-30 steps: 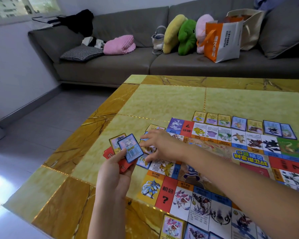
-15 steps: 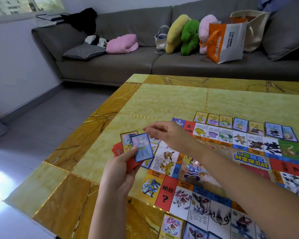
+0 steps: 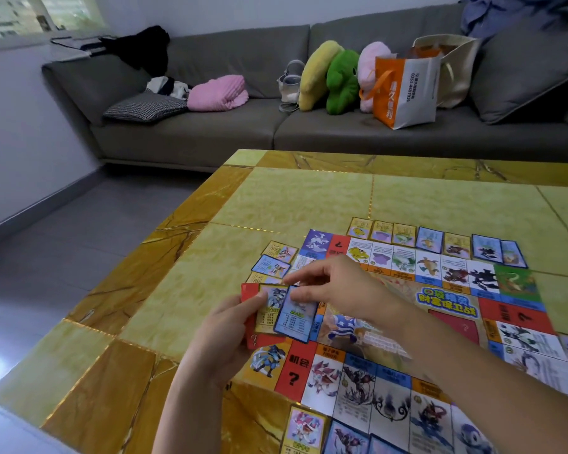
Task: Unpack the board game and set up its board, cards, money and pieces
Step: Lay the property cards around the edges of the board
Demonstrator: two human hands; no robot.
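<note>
my left grip clasps a fan of red-backed and yellow-bordered paper cards over the colourful paper game board, left side, toward the yellow marbled table's near edge | my right grip pinches the top blue-bordered card | risk: I may drag its neighbour out with it, so the fan spills

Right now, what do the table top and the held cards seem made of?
The table top: probably polished stone or an imitation, yellow with brown veins and glinting seams. The cards in the left hand: seemingly thin coated paper card, printed, with a slight sheen.
</note>
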